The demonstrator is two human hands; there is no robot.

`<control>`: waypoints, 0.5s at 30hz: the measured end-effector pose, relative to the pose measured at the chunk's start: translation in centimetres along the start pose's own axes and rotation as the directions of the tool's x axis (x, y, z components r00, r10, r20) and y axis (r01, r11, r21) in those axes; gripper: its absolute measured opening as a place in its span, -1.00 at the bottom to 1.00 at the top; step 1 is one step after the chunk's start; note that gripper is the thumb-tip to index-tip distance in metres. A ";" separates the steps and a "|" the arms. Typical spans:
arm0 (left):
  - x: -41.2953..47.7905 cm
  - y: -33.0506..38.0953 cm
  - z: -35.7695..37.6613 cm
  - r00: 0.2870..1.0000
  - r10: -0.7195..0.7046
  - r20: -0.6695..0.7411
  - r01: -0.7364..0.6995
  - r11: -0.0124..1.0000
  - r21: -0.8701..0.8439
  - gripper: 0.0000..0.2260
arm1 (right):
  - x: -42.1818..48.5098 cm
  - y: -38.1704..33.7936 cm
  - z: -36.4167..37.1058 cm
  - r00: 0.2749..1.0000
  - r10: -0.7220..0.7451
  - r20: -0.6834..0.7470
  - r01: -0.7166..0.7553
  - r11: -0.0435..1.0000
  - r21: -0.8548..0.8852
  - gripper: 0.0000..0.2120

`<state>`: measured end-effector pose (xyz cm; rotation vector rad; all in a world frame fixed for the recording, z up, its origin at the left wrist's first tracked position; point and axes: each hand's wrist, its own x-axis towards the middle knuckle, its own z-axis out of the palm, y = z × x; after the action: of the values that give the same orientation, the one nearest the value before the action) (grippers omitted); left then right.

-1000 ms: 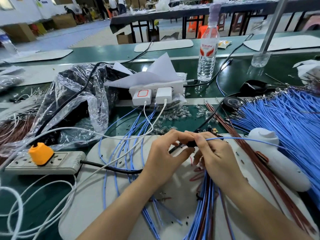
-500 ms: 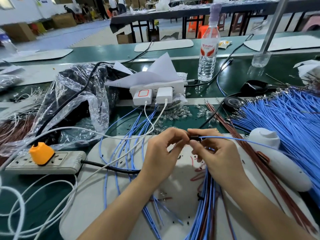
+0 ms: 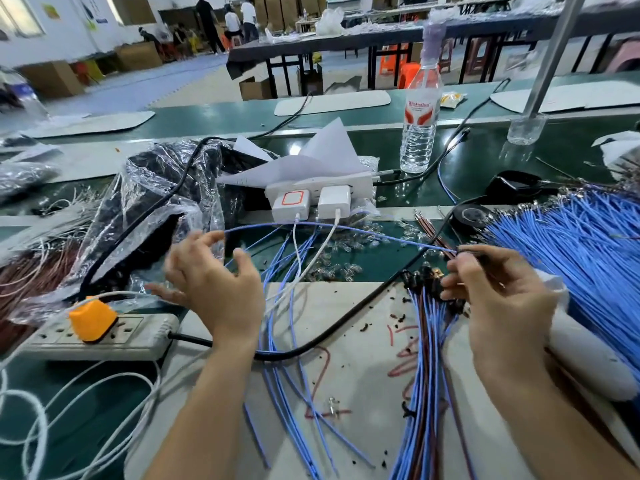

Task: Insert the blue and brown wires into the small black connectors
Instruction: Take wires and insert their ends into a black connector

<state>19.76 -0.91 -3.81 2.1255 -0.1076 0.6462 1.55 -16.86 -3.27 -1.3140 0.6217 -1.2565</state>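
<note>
Blue wire [image 3: 329,226], single, pinched in right hand [image 3: 502,299]; left hand [image 3: 211,282] spread.

Wire-harness assembly workshop / factory floor: long green-topped benches [image 3: 214,119] in rows, heaps of cut blue wires [image 3: 581,251] and brown wires [image 3: 31,271], power strip [image 3: 114,336], stacked cardboard boxes [image 3: 55,76], other workers [image 3: 207,22] in a big open hall.

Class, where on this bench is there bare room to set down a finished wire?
Freest: the white mat between the loose blue wires and the tied wire bundle, below the black cable; only scraps lie there. The far white pad is mostly bare too. Crowded: the blue wire heap on the right, the plastic bag and power strip on the left.
</note>
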 end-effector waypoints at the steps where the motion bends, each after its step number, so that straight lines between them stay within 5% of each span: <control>1: -0.5 0.4 -0.1 0.994 0.108 -0.028 -0.107 0.994 0.024 -0.82 | -0.4 0.1 0.0 0.985 -0.160 0.068 0.168 0.977 -0.134 -0.93; 4: -2.5 2.0 -0.4 0.885 0.461 -0.059 -0.458 0.843 -0.284 -0.85 | -1.8 0.3 0.2 0.824 -0.469 0.317 0.558 0.769 -0.313 -0.90; 6: -4.7 3.3 -0.6 0.768 0.632 0.103 -0.485 0.679 -0.552 -0.80 | -2.5 0.3 0.6 0.742 -0.528 0.413 0.664 0.665 -0.343 -0.90; 9: -7.2 4.1 -0.5 0.540 0.773 0.333 -0.438 0.596 -0.673 -0.73 | -2.8 0.1 0.7 0.676 -0.568 0.469 0.735 0.561 -0.380 -0.89; 15: -7.3 3.8 -0.2 0.590 0.716 0.373 -0.260 0.606 -0.751 -0.88 | -2.8 0.0 0.6 0.667 -0.551 0.500 0.734 0.600 -0.318 -0.89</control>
<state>12.23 -4.16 -4.45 1.5074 -1.2434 0.0880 1.32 -14.09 -3.90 -2.3102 0.1720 -1.4238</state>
